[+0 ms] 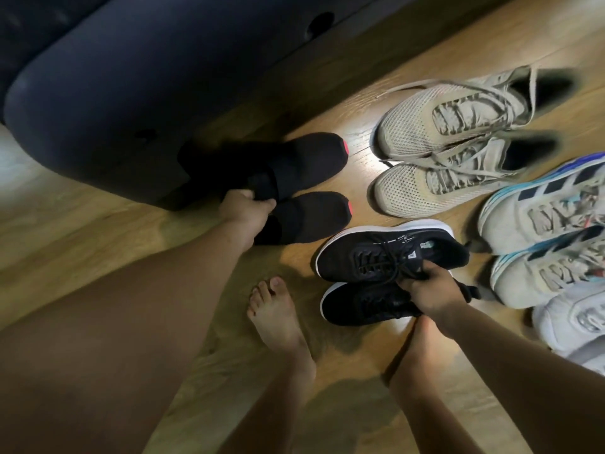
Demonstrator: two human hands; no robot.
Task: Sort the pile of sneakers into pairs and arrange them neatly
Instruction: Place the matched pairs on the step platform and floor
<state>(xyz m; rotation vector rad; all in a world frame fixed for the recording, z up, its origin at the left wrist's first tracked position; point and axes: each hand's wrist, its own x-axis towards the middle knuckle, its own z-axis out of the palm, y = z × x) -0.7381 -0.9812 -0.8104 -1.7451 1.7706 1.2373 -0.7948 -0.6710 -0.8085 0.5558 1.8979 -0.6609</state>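
Left hand (244, 203): fingers gripping black slip-ons (294, 188) by collars, beside sofa (131, 93). Right hand (429, 290): fingers gripping black lace-ups (376, 257), farther from sofa. Beige pair (442, 152), striped pair (540, 231) lying beyond. Step, judging: arranging pairs. Next: aligning toes, releasing.

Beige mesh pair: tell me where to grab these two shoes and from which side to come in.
Take the beige mesh pair at the collars, by the open dark ankle mouths, which lie toward the right. They sit side by side, toes pointing left, so fingers could probably hook both openings at once. Come from above and the right; loose laces trail toward the top left.
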